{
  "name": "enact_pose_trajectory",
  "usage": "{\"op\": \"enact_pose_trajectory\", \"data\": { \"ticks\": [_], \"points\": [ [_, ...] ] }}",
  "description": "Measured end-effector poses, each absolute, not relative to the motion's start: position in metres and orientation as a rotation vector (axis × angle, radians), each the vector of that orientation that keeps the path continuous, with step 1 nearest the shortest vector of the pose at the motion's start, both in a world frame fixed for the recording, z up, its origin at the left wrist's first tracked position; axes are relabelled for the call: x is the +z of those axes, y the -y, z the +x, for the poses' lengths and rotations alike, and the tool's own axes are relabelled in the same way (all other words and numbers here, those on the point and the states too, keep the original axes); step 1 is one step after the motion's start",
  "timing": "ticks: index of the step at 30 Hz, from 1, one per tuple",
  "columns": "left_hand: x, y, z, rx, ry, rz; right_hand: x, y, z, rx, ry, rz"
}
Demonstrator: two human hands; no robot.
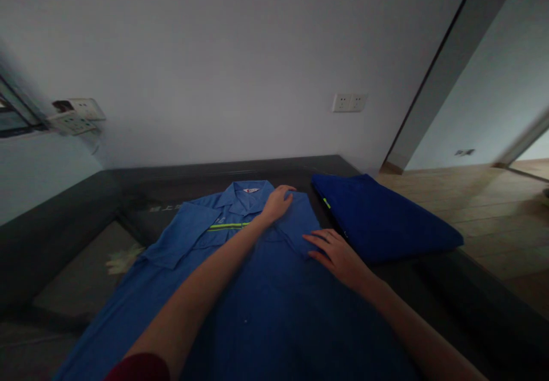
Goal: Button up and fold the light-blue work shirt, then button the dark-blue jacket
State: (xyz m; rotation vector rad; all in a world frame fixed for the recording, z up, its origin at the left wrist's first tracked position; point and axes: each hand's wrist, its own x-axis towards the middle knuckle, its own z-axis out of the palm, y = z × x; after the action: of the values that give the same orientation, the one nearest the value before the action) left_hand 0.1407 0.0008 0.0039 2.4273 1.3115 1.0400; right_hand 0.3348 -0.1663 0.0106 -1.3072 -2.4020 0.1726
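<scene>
A blue short-sleeved work shirt [257, 272] lies spread front side up, its collar at the far end and a yellow-green stripe across the chest. My left hand [278, 203] rests on the shirt's right-side shoulder near the collar, fingers stretched out over the cloth. Lower down, my right hand [341, 258] touches the cuff of the right-side sleeve [304, 215], its fingers apart and a ring on one of them. On the left, the other sleeve [184, 235] lies angled outward. My left forearm covers part of the stripe and chest.
A folded darker blue garment [386, 218] lies right of the shirt on the dark table [214, 170]. Beyond the table's far edge stands a pale wall with sockets [349, 103]. More sockets [77, 116] are at left. Wooden floor [463, 198] shows at right.
</scene>
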Motion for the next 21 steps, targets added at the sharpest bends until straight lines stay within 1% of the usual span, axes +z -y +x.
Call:
{"op": "enact_pose_trajectory", "data": {
  "ticks": [2, 5, 8, 10, 13, 16, 21],
  "points": [
    [0.015, -0.006, 0.085, 1.023, -1.481, 2.426, 0.018, 0.156, 0.336, 0.143, 2.326, -1.295],
    [0.026, -0.006, -0.017, 0.805, -1.975, 2.263, 0.025, 0.12, 0.336, 0.114, 2.279, -1.401],
    [0.027, 0.008, -0.109, 0.671, -2.245, 2.072, 0.026, 0.071, 0.33, 0.181, 2.285, -1.699],
    [0.022, 0.02, -0.151, 0.578, -2.386, 1.936, 0.025, 0.039, 0.322, 0.236, 2.228, -1.952],
    [0.008, 0.033, -0.181, 0.46, -2.469, 1.799, 0.023, 0.005, 0.311, 0.254, 2.134, -2.113],
    [-0.006, 0.03, -0.186, 0.404, -2.466, 1.742, 0.019, -0.016, 0.307, 0.285, 2.033, -2.19],
    [-0.015, 0.005, -0.189, 0.333, -2.462, 1.66, 0.01, -0.043, 0.315, 0.459, 1.871, -2.238]
  ]
}}
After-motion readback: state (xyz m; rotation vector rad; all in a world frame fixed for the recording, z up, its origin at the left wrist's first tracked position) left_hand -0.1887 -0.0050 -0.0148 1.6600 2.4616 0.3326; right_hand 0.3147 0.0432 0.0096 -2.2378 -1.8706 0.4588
